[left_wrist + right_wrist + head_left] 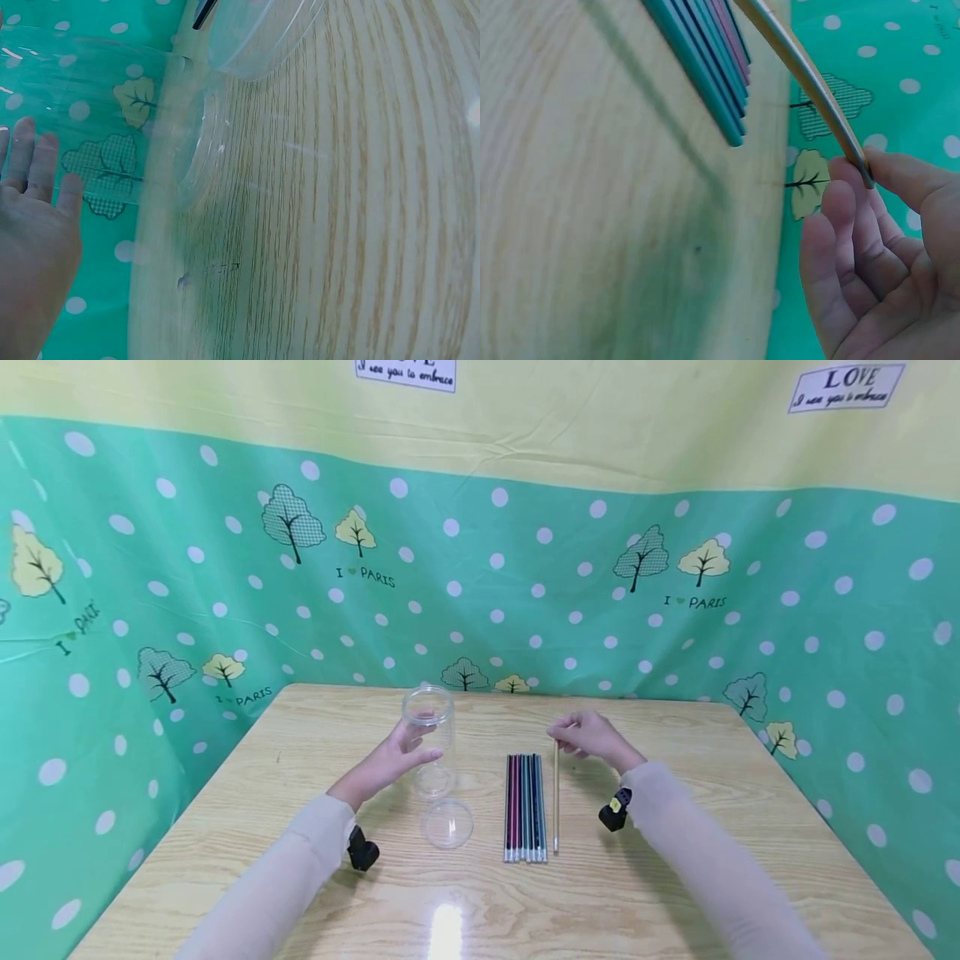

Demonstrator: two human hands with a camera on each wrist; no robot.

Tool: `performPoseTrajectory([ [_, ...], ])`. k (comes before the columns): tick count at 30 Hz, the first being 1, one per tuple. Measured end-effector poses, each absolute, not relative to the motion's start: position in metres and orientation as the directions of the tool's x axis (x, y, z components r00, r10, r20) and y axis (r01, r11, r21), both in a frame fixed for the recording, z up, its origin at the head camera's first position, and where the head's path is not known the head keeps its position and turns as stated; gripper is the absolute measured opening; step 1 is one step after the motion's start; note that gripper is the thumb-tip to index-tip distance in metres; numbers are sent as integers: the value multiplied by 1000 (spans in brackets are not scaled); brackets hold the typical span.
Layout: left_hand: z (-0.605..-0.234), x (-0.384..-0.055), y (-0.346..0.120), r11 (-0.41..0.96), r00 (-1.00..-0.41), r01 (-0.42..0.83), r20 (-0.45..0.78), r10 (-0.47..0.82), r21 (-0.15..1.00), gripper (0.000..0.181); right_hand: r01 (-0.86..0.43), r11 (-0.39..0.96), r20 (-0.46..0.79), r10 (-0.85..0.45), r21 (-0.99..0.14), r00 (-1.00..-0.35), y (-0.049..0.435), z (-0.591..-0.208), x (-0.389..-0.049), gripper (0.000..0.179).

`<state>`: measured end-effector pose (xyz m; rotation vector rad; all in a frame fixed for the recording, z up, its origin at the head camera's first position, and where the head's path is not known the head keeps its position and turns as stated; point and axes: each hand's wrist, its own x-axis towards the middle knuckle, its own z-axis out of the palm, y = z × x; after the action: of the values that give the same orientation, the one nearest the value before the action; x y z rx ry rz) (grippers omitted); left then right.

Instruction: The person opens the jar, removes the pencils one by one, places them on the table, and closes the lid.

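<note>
My left hand [393, 760] is around a clear plastic jar [442, 739], thumb on one side and fingers on the other. The jar is upright with its open mouth at the top. In the left wrist view, fingers [41, 169] lie along the jar's clear wall [161, 150]. My right hand [592, 737] pinches the far end of a gold pencil [556, 797] between thumb and fingertips. In the right wrist view, that end of the gold pencil [817, 90] is above the tabletop. Left of it, several dark, red and blue-green pencils [525, 810] lie side by side.
A clear round lid [447, 823] lies on the wooden table [637, 893] in front of the jar. Behind and beside the table hangs a green and yellow patterned cloth [495, 560]. Each wrist wears a small black camera [363, 850].
</note>
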<state>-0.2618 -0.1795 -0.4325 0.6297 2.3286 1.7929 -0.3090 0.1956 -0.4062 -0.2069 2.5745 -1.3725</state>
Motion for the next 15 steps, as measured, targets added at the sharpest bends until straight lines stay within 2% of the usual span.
performPoseTrajectory([
  [15,-431,-260,-179,224,-917,203,104,386,953,78,-22,557,-132,-236,-831,-963,195,-436,-312,26],
])
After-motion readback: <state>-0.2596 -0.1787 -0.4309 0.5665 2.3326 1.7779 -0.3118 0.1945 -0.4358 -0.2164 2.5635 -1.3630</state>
